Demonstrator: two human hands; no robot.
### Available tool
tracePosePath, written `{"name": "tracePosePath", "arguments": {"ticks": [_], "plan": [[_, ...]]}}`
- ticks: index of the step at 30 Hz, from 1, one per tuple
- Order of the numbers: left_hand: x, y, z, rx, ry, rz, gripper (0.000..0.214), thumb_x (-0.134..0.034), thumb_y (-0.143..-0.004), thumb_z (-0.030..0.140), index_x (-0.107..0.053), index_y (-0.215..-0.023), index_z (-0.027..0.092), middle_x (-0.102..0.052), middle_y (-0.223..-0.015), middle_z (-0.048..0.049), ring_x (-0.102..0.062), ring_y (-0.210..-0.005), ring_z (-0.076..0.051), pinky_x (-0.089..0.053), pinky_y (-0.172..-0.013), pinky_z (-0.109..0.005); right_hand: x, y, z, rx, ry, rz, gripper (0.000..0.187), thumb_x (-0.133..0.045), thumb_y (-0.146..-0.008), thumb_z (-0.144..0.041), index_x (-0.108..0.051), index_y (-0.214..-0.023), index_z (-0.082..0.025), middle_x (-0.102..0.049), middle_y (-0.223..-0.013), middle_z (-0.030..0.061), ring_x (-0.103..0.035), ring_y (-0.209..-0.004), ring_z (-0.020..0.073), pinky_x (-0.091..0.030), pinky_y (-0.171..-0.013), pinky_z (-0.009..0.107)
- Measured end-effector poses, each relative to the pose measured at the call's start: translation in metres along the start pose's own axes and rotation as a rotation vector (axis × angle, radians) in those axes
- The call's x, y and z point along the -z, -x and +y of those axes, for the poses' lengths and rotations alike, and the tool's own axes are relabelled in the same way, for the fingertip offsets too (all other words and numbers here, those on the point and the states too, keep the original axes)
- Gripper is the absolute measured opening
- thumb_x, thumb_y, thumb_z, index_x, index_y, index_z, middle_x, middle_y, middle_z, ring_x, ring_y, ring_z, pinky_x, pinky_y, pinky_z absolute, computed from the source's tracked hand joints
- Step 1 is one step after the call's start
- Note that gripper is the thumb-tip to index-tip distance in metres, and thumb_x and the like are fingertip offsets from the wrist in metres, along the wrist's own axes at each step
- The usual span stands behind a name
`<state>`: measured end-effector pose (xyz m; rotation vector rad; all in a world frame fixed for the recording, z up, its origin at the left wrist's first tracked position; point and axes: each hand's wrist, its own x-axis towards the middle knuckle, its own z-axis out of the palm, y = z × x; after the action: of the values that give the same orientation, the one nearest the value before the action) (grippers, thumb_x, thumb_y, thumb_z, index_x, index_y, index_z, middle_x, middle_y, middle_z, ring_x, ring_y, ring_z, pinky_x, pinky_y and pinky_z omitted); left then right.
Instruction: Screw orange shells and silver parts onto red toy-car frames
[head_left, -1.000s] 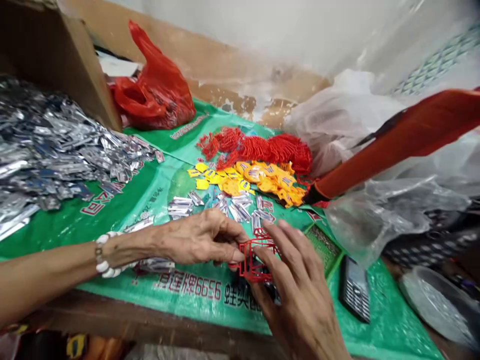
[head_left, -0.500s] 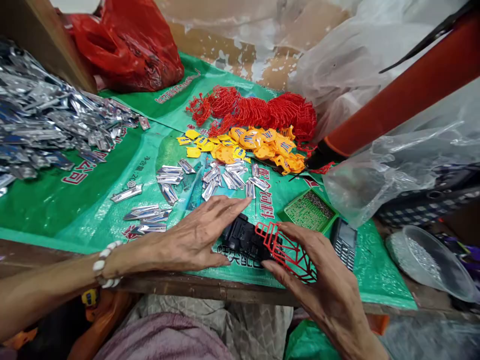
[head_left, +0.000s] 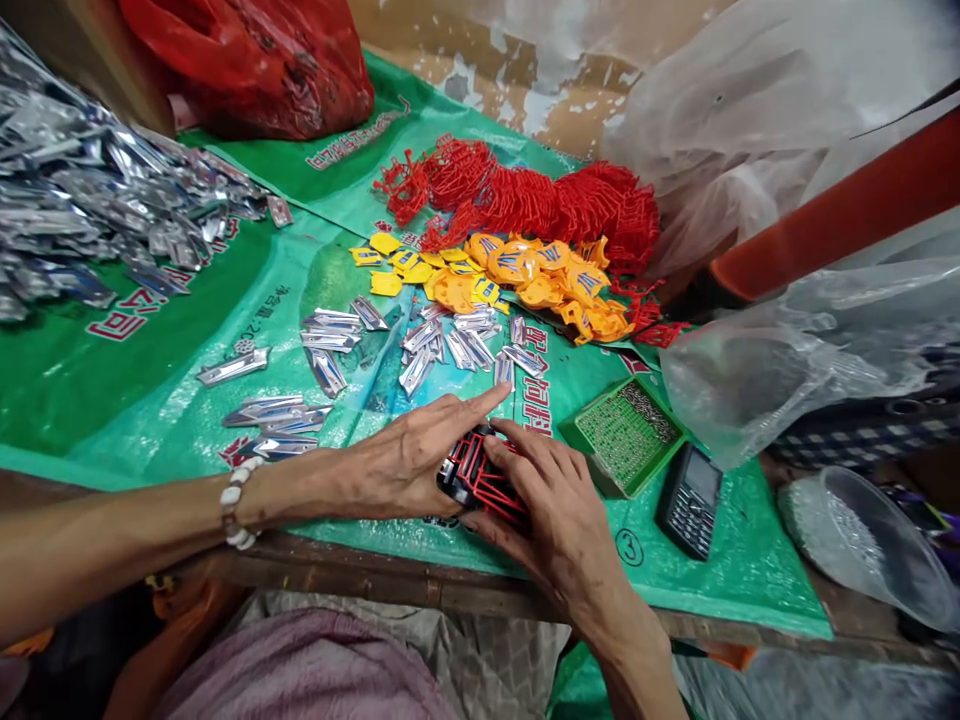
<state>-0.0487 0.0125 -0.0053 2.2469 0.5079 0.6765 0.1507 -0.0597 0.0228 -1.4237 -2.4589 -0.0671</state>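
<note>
A red plastic lattice frame (head_left: 491,490) lies over a black plastic toy car base (head_left: 454,478) near the table's front edge. My right hand (head_left: 551,490) is closed on the frame, with its fingers at the far side and the thumb at the near side. My left hand (head_left: 420,455) grips the left end of the black base, its index finger stretched out past it. Part of the base is hidden by the hands and the frame. Beyond my fingers lie several silver stickered pieces (head_left: 469,350).
Orange and yellow stickered parts (head_left: 517,265) lie before a heap of red frames (head_left: 525,200). A green box (head_left: 577,435) of small metal pieces, a black phone (head_left: 690,500) and a clear tub (head_left: 900,560) stand right. Silver pieces (head_left: 97,190) pile up left, near a red bag (head_left: 277,70).
My right hand has moved left with the red frame, which now covers much of the black base. My left hand has closed in on the base's left end.
</note>
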Motion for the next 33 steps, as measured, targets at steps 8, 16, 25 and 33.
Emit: {"name": "tracePosePath", "arguments": {"ticks": [8, 16, 25, 33], "plan": [[-0.002, -0.008, 0.001, -0.070, -0.040, 0.056, 0.106, -0.074, -0.074, 0.014, -0.007, -0.156, 0.019, -0.044, -0.148, -0.0199, -0.052, -0.128, -0.033, -0.048, -0.104, -0.045, -0.001, -0.005, 0.003, -0.024, -0.077, -0.119, 0.079, -0.063, -0.083, -0.059, -0.033, -0.143, -0.016, -0.061, -0.129, 0.0187, -0.062, -0.112, 0.0336, -0.053, -0.091, 0.051], [-0.005, -0.006, -0.001, -0.066, -0.056, 0.072, 0.107, -0.071, -0.075, 0.016, -0.001, -0.156, 0.019, -0.037, -0.153, -0.0202, -0.048, -0.132, -0.033, -0.047, -0.106, -0.046, 0.008, -0.007, 0.010, 0.044, -0.099, -0.237, 0.088, -0.066, -0.081, -0.055, -0.025, -0.151, -0.020, -0.052, -0.143, 0.0166, -0.057, -0.122, 0.0321, -0.056, -0.093, 0.047], [0.003, -0.003, 0.015, -0.094, -0.105, 0.092, 0.094, -0.067, -0.080, 0.020, -0.007, -0.152, 0.016, -0.037, -0.148, -0.0215, -0.037, -0.139, -0.035, -0.039, -0.112, -0.053, -0.002, -0.004, 0.010, -0.002, -0.127, -0.105, 0.106, -0.069, -0.076, -0.060, -0.009, -0.153, -0.018, -0.047, -0.143, 0.0246, -0.051, -0.129, 0.0385, -0.051, -0.097, 0.057], [-0.003, -0.009, 0.019, -0.382, -0.458, 0.060, 0.016, -0.050, -0.097, 0.016, -0.056, -0.111, 0.013, -0.070, -0.109, -0.0134, -0.060, -0.116, -0.027, -0.051, -0.100, -0.042, -0.003, 0.006, 0.010, -0.016, -0.361, 0.091, 0.100, -0.071, -0.081, -0.046, -0.004, -0.153, -0.023, -0.037, -0.150, 0.0218, -0.037, -0.142, 0.0306, -0.045, -0.108, 0.053]]}}
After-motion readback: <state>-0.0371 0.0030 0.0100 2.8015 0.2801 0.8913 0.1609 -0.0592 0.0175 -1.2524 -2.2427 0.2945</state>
